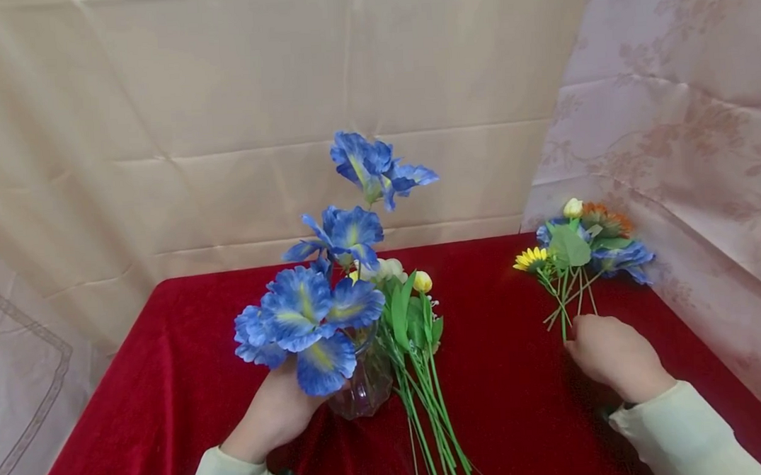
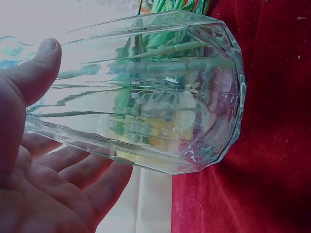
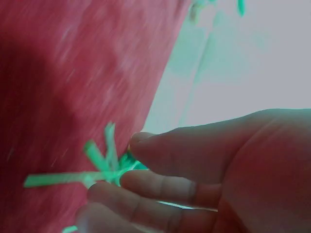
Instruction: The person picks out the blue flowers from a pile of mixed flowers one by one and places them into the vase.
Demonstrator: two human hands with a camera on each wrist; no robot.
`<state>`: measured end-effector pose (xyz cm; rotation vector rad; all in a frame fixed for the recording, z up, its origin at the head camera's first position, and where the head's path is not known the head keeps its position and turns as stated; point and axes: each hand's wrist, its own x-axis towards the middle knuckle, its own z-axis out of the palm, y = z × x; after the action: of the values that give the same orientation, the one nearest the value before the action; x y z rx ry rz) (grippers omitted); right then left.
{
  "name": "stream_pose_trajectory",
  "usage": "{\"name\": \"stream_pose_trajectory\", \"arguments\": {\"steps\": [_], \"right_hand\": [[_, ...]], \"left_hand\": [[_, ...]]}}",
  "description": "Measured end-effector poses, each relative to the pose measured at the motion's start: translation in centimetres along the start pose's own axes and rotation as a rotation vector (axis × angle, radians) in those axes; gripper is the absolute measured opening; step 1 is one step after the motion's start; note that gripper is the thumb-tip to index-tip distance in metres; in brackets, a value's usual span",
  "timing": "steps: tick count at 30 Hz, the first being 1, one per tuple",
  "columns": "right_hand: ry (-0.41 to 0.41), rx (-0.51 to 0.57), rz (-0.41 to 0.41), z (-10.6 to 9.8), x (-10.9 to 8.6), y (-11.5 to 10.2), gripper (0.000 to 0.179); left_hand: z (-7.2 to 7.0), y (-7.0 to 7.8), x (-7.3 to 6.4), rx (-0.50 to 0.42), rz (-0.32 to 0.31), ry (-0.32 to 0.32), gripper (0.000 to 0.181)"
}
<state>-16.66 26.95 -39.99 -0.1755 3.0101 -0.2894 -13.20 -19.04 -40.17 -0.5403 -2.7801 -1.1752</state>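
Observation:
My left hand [image 1: 288, 401] grips a clear faceted glass vase [image 2: 160, 92], thumb on one side and fingers on the other. Large blue irises [image 1: 307, 308] rise from the vase, one bloom hiding part of this hand in the head view. At the table's far right, my right hand [image 1: 615, 355] pinches the thin green stems [image 3: 104, 160] of a small bunch between thumb and fingertips. This bunch carries a yellow daisy-like flower [image 1: 531, 259], a pale tulip bud [image 1: 573, 208], an orange bloom [image 1: 609, 222] and blue flowers [image 1: 625, 259].
Beside the vase lies a larger pile of flowers, with a yellow tulip bud [image 1: 423, 282], green leaves and long stems [image 1: 436, 419] pointing toward me. Red velvet cloth [image 1: 502, 388] covers the table. A beige curtain [image 1: 221, 95] hangs behind, patterned pink fabric [image 1: 689, 146] at the right.

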Motion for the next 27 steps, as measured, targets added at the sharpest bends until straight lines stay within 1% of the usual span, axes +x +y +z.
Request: {"name": "stream_pose_trajectory", "arguments": {"steps": [4, 7, 9, 13, 16, 20, 22, 25, 27], "right_hand": [[-0.082, 0.016, 0.048, 0.1, 0.1, 1.7, 0.014], [-0.1, 0.0, 0.04, 0.6, 0.2, 2.4, 0.016], [-0.077, -0.008, 0.022, 1.0, 0.4, 2.7, 0.013], [-0.007, -0.033, -0.047, 1.7, 0.8, 3.3, 0.01], [-0.001, -0.012, -0.053, 2.0, 1.2, 3.6, 0.012], [-0.01, 0.056, -0.031, 2.2, 1.5, 3.8, 0.015], [0.003, 0.114, -0.035, 2.3, 1.5, 3.7, 0.02], [0.004, 0.28, -0.002, 2.5, 1.2, 3.0, 0.026], [-0.004, 0.419, 0.039, 2.6, 1.0, 2.3, 0.024]], "left_hand": [[-0.1, 0.0, 0.0, -0.001, 0.0, -0.005, 0.067], [-0.1, 0.0, -0.1, -0.005, -0.008, -0.01, 0.067], [0.0, 0.1, -0.1, 0.004, -0.008, -0.004, 0.065], [0.0, 0.1, 0.0, 0.007, 0.002, 0.004, 0.064], [0.0, 0.0, 0.0, -0.006, 0.002, -0.002, 0.066], [0.0, 0.0, 0.0, -0.016, -0.007, -0.003, 0.066], [0.0, 0.0, 0.0, -0.017, -0.006, 0.005, 0.066], [0.0, 0.0, -0.1, -0.013, 0.006, 0.018, 0.066], [0.1, 0.1, 0.0, -0.018, 0.005, 0.016, 0.066]]}}
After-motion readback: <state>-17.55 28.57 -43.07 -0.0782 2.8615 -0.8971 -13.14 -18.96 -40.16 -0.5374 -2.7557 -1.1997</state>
